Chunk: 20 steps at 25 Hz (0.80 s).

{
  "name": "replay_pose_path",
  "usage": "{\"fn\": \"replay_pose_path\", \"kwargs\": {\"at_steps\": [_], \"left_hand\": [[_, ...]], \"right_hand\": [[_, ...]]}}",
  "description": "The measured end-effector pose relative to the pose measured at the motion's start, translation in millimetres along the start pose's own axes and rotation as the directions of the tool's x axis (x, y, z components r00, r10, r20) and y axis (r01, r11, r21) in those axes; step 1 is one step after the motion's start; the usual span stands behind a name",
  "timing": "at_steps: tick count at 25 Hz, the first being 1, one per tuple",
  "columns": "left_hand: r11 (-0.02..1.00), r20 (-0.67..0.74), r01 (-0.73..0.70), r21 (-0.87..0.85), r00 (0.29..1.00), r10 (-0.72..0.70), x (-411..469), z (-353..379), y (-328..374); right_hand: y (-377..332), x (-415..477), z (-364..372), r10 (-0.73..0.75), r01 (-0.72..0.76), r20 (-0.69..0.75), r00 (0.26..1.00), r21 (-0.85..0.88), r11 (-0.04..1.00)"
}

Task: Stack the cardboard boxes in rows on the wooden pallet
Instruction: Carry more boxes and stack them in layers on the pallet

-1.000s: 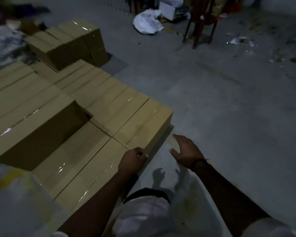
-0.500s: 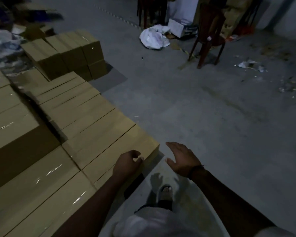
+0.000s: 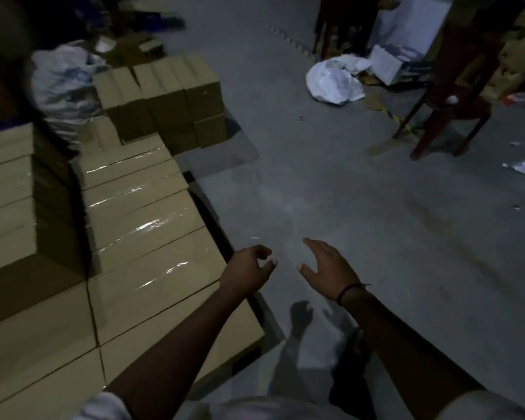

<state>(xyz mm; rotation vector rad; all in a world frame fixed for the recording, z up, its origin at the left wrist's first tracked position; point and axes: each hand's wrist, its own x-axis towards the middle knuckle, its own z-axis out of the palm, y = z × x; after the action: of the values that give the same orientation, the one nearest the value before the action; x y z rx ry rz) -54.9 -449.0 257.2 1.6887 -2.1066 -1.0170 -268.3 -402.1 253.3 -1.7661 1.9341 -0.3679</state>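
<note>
Rows of tan cardboard boxes (image 3: 152,247) with shiny tape fill the left of the head view; the pallet under them is hidden. A higher second layer of boxes (image 3: 9,192) stands at the far left. A separate stack of boxes (image 3: 170,95) sits on the floor behind. My left hand (image 3: 249,268) hovers just past the right edge of the rows, fingers loosely curled, holding nothing. My right hand (image 3: 328,268) is over the bare floor, fingers spread and empty.
Grey concrete floor (image 3: 361,207) stretches to the right. A red chair (image 3: 455,95) and a white plastic bag (image 3: 334,83) stand at the back right, beside a white box (image 3: 385,63). A crumpled plastic-wrapped bundle (image 3: 64,86) lies behind the boxes. Scraps of litter dot the far right.
My left hand has lifted off the corner box and now hangs beside it. The view has swung left and forward, and the far stack appears closer.
</note>
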Motion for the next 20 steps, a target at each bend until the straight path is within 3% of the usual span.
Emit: {"fn": "replay_pose_path", "kwargs": {"at_steps": [7, 13, 17, 20], "left_hand": [[0.935, -0.204, 0.301, -0.187, 0.919, -0.337, 94.7, 10.7, 44.7], [0.832, -0.373, 0.338, -0.439, 0.774, -0.512, 188.2, -15.5, 52.2], [0.808, -0.401, 0.350, -0.474, 0.730, -0.553, 293.7, -51.6, 20.7], [0.809, -0.398, 0.349, -0.473, 0.735, -0.549, 388.2, -94.4, -5.4]], "right_hand": [[51.6, 186.0, -74.0, -0.274, 0.296, 0.213, 0.938, -0.079, 0.952], [33.9, 344.0, -98.3, -0.427, 0.447, 0.262, 0.865, -0.017, 0.894], [6.0, 466.8, -88.5, -0.472, 0.480, 0.221, 0.853, 0.018, 0.877], [-21.7, 569.7, -80.2, -0.467, 0.473, 0.231, 0.854, 0.034, 0.881]]}}
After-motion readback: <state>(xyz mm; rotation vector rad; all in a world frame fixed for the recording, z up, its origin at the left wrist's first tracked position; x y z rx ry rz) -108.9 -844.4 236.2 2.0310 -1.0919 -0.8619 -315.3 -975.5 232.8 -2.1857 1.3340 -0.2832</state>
